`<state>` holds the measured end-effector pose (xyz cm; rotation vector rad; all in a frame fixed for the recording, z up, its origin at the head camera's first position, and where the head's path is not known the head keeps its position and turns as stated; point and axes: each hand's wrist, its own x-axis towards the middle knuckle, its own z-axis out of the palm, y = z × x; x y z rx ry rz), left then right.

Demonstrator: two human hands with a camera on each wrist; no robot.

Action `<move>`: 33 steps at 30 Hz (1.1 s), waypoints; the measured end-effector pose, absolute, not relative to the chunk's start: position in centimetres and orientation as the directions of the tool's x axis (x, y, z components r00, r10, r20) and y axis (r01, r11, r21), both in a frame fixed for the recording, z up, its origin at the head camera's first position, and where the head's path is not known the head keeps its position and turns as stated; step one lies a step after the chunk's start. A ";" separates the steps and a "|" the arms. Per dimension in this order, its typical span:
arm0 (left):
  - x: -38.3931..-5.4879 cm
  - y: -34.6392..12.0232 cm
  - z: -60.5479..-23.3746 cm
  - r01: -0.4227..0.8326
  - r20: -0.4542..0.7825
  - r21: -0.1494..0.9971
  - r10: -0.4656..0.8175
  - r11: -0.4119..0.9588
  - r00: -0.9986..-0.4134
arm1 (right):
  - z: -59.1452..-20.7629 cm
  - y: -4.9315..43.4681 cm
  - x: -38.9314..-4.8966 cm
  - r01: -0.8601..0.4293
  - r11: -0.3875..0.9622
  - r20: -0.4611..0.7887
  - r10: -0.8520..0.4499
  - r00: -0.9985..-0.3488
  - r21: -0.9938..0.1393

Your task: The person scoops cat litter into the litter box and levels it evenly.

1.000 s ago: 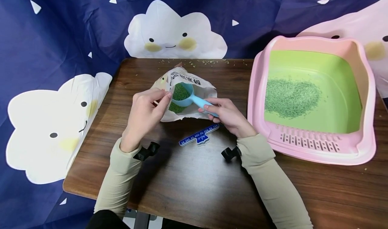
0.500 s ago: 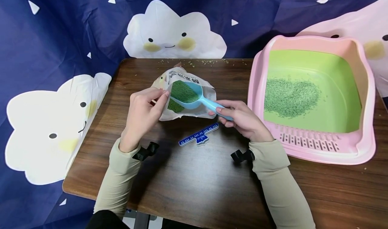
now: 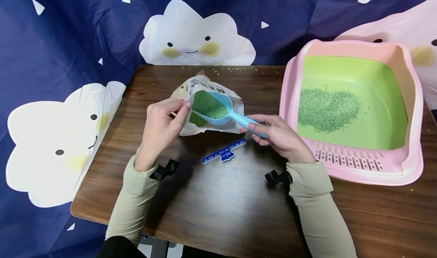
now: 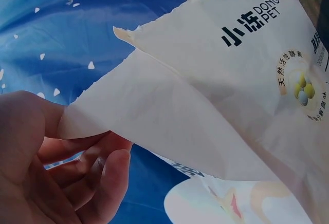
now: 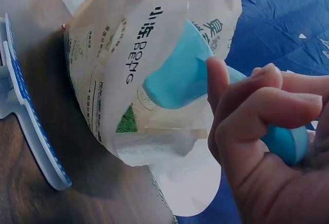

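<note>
A white printed bag (image 3: 235,125) of green pellets stands open on the table, its mouth toward me. My left hand (image 3: 164,127) pinches the left edge of the bag's mouth between thumb and fingers; the left wrist view shows the paper (image 4: 133,100) pulled taut from that pinch. With my right hand (image 3: 278,134) I grip the handle of a light blue scoop (image 3: 223,119). Its bowl is heaped with green pellets (image 3: 208,104) and sits in the bag's opening. From the right wrist view, the scoop's underside (image 5: 180,75) shows inside the bag's rim.
A blue and white sealing clip (image 3: 225,151) lies on the wooden table (image 3: 211,205) just in front of the bag. To the right stands a pink litter box (image 3: 290,110) with a pile of green pellets (image 3: 327,110) inside. Pale crumbs (image 3: 235,69) are scattered along the table's back edge.
My right hand has drawn the scoop back to the right and toward me, so more of its pellet-filled bowl shows. The left hand keeps its pinch on the bag.
</note>
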<state>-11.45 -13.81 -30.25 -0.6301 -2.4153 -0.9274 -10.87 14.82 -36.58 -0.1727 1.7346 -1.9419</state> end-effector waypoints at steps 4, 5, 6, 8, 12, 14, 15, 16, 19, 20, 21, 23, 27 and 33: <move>-11.5 -13.8 -30.2 0.566 0.570 0.485 0.250 0.667 -0.783 | -36.5 15.4 -10.6 0.267 -0.012 -0.231 -0.464 -0.855 -0.964; -11.5 -13.8 -30.2 0.566 0.569 0.485 0.251 0.667 -0.783 | -36.4 15.5 -10.6 0.262 -0.008 -0.228 -0.463 -0.856 -0.965; -11.5 -13.7 -30.2 0.566 0.568 0.484 0.252 0.668 -0.783 | -36.4 15.7 -10.5 0.258 -0.008 -0.226 -0.461 -0.858 -0.966; -11.5 -13.7 -30.1 0.566 0.567 0.483 0.253 0.668 -0.784 | -36.3 15.9 -10.4 0.248 -0.006 -0.218 -0.456 -0.863 -0.969; -11.5 -13.6 -30.1 0.566 0.566 0.484 0.254 0.667 -0.784 | -36.1 16.3 -10.0 0.228 -0.032 -0.190 -0.449 -0.873 -0.973; -11.5 -13.6 -30.1 0.566 0.565 0.487 0.254 0.666 -0.785 | -36.0 16.6 -9.8 0.217 -0.052 -0.171 -0.454 -0.875 -0.975; -11.5 -13.6 -30.2 0.567 0.566 0.487 0.254 0.665 -0.784 | -35.9 16.7 -9.7 0.216 -0.066 -0.163 -0.457 -0.874 -0.974; -11.6 -13.6 -30.2 0.568 0.566 0.488 0.255 0.663 -0.784 | -35.9 16.8 -9.6 0.215 -0.074 -0.158 -0.460 -0.874 -0.974; -11.6 -13.6 -30.2 0.569 0.568 0.487 0.256 0.662 -0.783 | -35.7 17.2 -9.3 0.226 -0.092 -0.158 -0.469 -0.869 -0.970; -11.6 -13.6 -30.2 0.570 0.567 0.486 0.258 0.662 -0.783 | -35.6 17.3 -9.2 0.234 -0.095 -0.164 -0.470 -0.867 -0.968; -11.6 -13.6 -30.2 0.571 0.567 0.485 0.259 0.663 -0.782 | -35.6 17.4 -9.2 0.244 -0.096 -0.172 -0.470 -0.866 -0.965; -11.6 -13.6 -30.2 0.570 0.565 0.485 0.260 0.663 -0.783 | -35.5 17.6 -9.0 0.258 -0.099 -0.184 -0.470 -0.864 -0.961; -11.5 -13.6 -30.2 0.568 0.560 0.489 0.260 0.662 -0.786 | -35.2 17.9 -8.7 0.252 -0.093 -0.182 -0.466 -0.866 -0.963; -11.5 -13.6 -30.2 0.565 0.556 0.492 0.261 0.662 -0.789 | -34.6 18.6 -8.2 0.239 -0.049 -0.190 -0.460 -0.867 -0.970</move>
